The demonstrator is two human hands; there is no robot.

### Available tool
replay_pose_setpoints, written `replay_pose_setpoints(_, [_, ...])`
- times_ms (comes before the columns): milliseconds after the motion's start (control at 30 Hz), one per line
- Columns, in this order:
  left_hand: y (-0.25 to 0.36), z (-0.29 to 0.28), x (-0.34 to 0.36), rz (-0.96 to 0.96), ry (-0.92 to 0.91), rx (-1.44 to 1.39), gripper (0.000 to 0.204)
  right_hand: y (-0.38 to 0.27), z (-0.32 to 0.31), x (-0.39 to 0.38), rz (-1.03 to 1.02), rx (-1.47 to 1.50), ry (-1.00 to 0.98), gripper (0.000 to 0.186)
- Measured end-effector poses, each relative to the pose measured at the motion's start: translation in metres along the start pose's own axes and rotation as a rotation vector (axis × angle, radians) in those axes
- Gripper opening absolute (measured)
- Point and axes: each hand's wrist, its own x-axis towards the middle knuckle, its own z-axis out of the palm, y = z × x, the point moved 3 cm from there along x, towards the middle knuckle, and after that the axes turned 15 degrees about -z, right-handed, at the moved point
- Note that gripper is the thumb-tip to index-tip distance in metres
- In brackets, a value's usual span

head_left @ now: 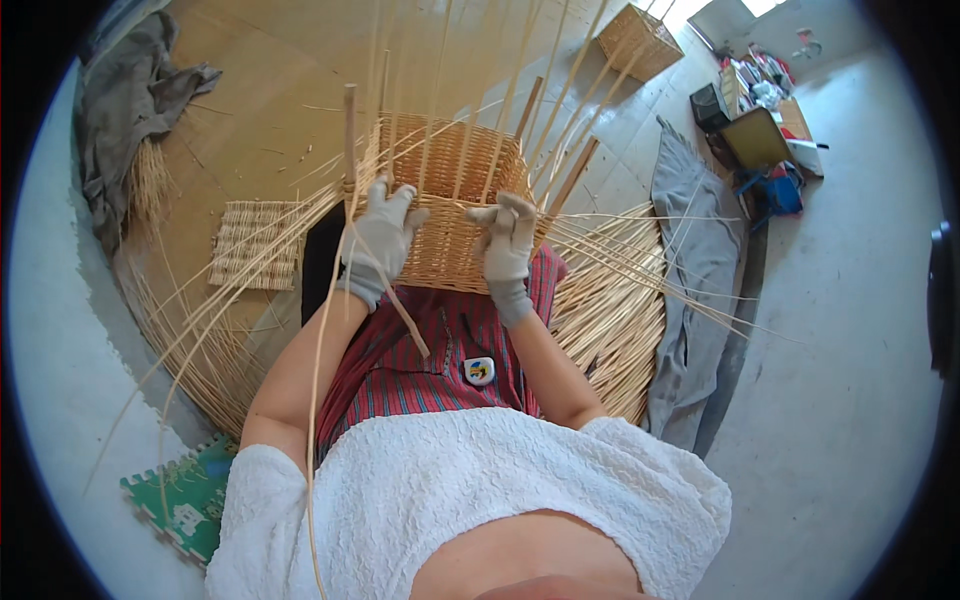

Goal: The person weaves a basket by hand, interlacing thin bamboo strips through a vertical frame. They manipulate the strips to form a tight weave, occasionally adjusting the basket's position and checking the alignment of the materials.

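Observation:
A half-woven rectangular wicker basket (446, 243) rests on my lap, with long thin upright stakes rising from its walls and thicker wooden posts at its corners. My left hand (386, 232), in a pale grey glove, closes on the left end of the near wall's rim; loose wicker strands (270, 245) fan out left beside it. Also gloved, my right hand (507, 240) has its fingers bent over the same rim near the right corner. Its thumb and forefinger point toward the middle of the wall. What lies under the fingertips is partly hidden.
On the floor to the right lies a big bundle of wicker rods (610, 310) beside a grey cloth (692, 300). A woven mat piece (255, 245) lies left. Farther off are a finished basket (640, 42) and a chair (755, 138). A small tape measure (479, 371) rests on my striped apron.

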Motion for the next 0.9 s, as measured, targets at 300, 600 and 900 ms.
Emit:
replay_pose_setpoints(300, [0.011,0.005,0.020,0.038,0.198,-0.414,0.024,-0.064,0.004,-0.003,0.044,0.066,-0.029,0.015])
replay_pose_setpoints(600, [0.048,0.051,0.027,-0.066,-0.218,-0.066,0.035,-0.035,0.007,0.072,-0.388,-0.332,0.049,0.030])
replay_pose_setpoints(900, [0.068,0.035,0.028,-0.169,-0.264,-0.137,0.037,-0.059,-0.055,0.028,-0.170,-0.217,0.224,0.036])
